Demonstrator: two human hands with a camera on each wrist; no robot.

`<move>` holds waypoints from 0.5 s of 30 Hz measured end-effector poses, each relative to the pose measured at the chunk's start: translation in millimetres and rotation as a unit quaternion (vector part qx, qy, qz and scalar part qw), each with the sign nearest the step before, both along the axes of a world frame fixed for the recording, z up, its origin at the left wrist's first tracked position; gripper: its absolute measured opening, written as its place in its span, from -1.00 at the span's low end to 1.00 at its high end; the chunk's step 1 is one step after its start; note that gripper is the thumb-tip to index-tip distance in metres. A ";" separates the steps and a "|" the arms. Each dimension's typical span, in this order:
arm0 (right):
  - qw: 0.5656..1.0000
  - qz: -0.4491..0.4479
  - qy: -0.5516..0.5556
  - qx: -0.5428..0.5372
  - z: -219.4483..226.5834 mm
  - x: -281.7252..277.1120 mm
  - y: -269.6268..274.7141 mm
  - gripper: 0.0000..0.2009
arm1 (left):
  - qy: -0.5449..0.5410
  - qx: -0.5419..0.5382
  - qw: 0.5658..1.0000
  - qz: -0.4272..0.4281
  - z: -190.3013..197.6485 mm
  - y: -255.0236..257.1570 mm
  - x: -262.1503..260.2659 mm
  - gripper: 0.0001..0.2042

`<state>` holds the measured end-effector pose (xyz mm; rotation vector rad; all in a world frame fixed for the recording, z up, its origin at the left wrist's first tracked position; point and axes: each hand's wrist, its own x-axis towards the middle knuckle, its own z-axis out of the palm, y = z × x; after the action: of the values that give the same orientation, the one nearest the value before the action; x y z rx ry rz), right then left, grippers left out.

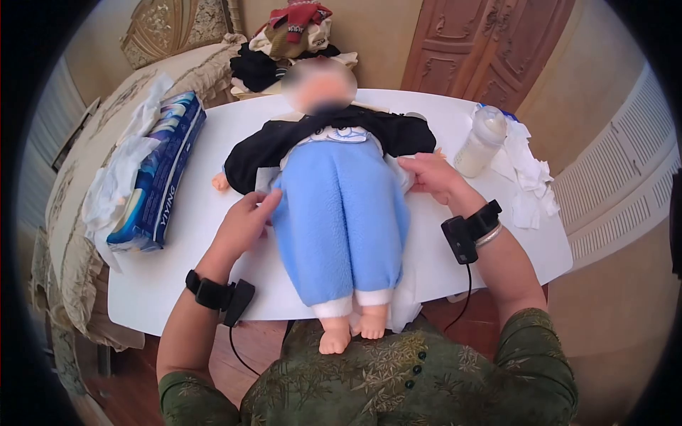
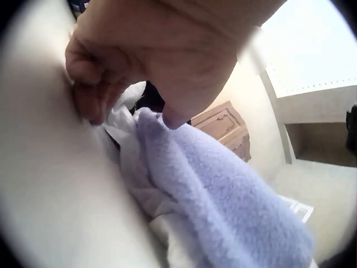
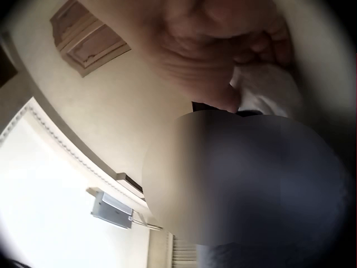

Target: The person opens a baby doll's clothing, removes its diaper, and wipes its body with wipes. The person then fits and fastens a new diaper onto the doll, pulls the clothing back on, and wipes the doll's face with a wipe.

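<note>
A doll in blue fleece pants [image 1: 337, 213] and a raised black top [image 1: 259, 153] lies on its back, feet toward the wearer. At the pants' left edge is my left hand [image 1: 245, 221]; in the left wrist view its fingers [image 2: 92, 103] curl at a white cloth [image 2: 134, 159], and the thumb meets the blue fleece [image 2: 223, 184]. Across the doll, my right hand [image 1: 435, 177] pinches white material [image 1: 403, 174] beside the waist. The right wrist view shows that white material [image 3: 265, 89] under the thumb and curled fingers of my right hand [image 3: 223, 50]; a blurred patch covers much below.
On the white table [image 1: 192, 284], a blue tissue pack [image 1: 167, 177] with white sheets lies at the left. A milk bottle [image 1: 482, 142] stands at the right, near crumpled tissues [image 1: 526, 167]. Beyond the table are piled clothes [image 1: 295, 32] and a bed [image 1: 92, 142] at left.
</note>
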<state>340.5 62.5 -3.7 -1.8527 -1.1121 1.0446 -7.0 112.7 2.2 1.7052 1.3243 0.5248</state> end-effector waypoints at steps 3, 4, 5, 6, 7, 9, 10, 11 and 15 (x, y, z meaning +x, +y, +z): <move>0.967 0.017 0.251 0.051 2.2 -4.0 -3.2 -0.75 | -0.082 -0.052 0.995 0.028 -3.8 5.9 5.9 -0.56; 0.963 -0.015 0.248 0.100 1.6 -10.1 -4.7 -0.78 | -0.083 -0.051 0.995 0.028 -12.2 12.4 5.4 -0.56; 0.957 -0.046 0.245 0.148 2.7 -14.5 -5.9 -0.82 | -0.114 -0.013 0.993 0.010 -18.0 18.1 5.7 -0.65; 0.957 -0.046 0.245 0.149 2.6 -14.0 -6.1 -0.82 | -0.144 0.025 0.989 -0.007 -23.3 22.5 5.0 -0.73; 0.965 -0.042 0.193 0.173 1.5 -13.2 -5.8 -0.80 | -0.145 0.026 0.989 -0.007 -28.6 26.5 2.6 -0.73; 0.969 -0.037 0.141 0.197 0.8 -16.1 -5.4 -0.78 | -0.228 0.004 0.973 0.037 -16.9 21.9 3.1 -0.86; 0.961 -0.045 0.117 0.247 -1.4 -19.6 -5.0 -0.78 | -0.229 0.005 0.973 0.037 -11.0 17.6 3.7 -0.86; 0.949 -0.054 0.094 0.297 -2.2 -23.1 -4.5 -0.78 | -0.264 -0.013 0.963 0.054 -4.8 12.4 4.0 -0.85; 0.949 -0.053 0.096 0.297 8.1 -34.1 -4.9 -0.74 | -0.304 -0.254 0.916 0.067 1.4 9.9 -7.8 -0.75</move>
<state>306.4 57.6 4.4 -1.2851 -1.0508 0.7033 -14.7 122.5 3.7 0.9185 0.9997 0.6545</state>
